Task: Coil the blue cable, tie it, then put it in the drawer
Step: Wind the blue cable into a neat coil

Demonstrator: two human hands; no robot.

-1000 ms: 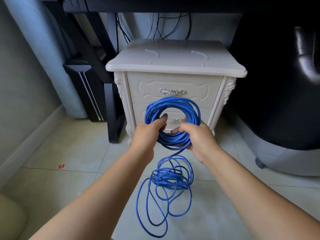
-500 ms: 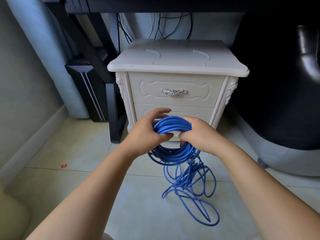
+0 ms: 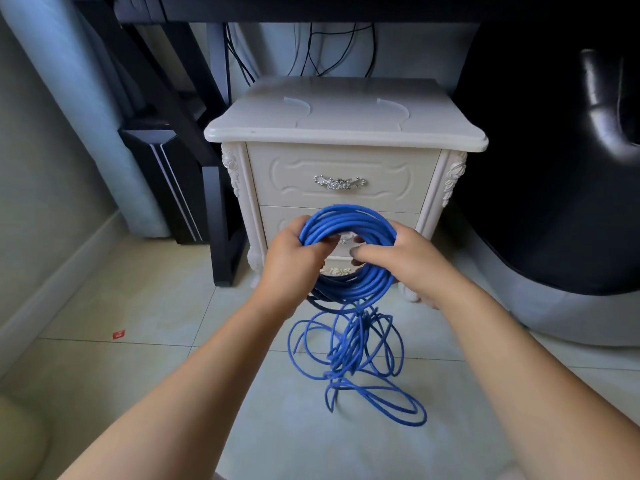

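From my head camera, I am holding the blue cable as a ring in front of the white nightstand: my left hand is clamping its left side, my right hand is curling round the right. The rest is trailing in loose loops on the tiled floor. I am judging it light, springy and apt to snag, best gripped across all turns. Both drawers, top drawer included, are sitting shut.
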